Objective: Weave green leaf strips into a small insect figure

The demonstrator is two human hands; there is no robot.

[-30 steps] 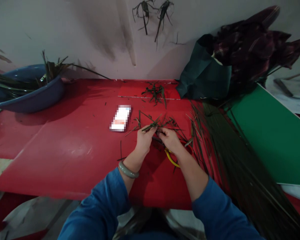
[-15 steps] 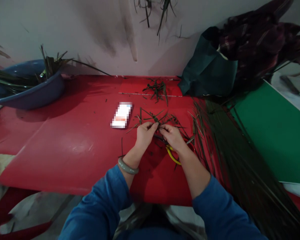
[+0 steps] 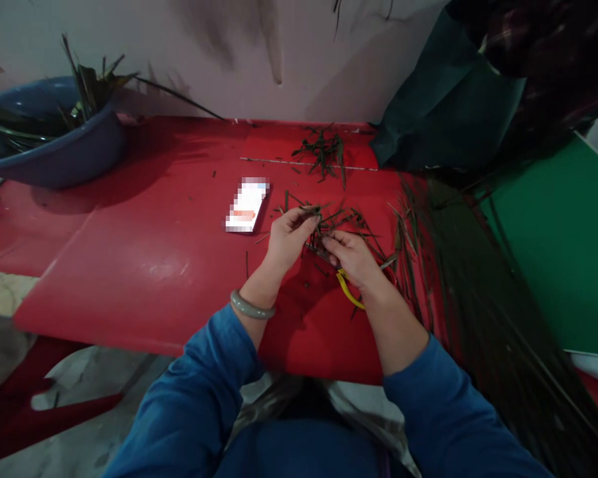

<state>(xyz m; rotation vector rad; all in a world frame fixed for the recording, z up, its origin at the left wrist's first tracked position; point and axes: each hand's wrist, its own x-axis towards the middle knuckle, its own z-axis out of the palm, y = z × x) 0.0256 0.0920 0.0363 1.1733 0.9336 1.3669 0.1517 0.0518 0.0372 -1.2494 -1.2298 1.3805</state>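
In the head view, the leaf piece (image 3: 321, 224) was between the two hands, above the red desk (image 3: 144, 265) and to the right of the phone (image 3: 248, 206). The left hand (image 3: 288, 240) had its thumb and fingers pinched on the piece's far, left part; the right hand (image 3: 355, 257) had its fingers together on the nearer end. Its middle appeared to run from the left fingertips back towards the person, slanting slightly right, while thin ends poked out to the far right. Fingers covered part of it, so one clear long axis could not be told.

The desk's near edge ran well below both hands, with bare red surface between. Open room also stretched left, past the phone, towards the blue basin (image 3: 84, 156). The right side was tighter: a yellow handle (image 3: 349, 291) lay under the right hand, loose strips (image 3: 403, 232) lay beyond it, and a long leaf bundle (image 3: 498, 312) slanted down along that side. Farther off, near the wall (image 3: 219, 73), sat a leaf pile (image 3: 323, 151).

The piece looked dark green and spiky, made of narrow strips; its finer detail was too small to tell.
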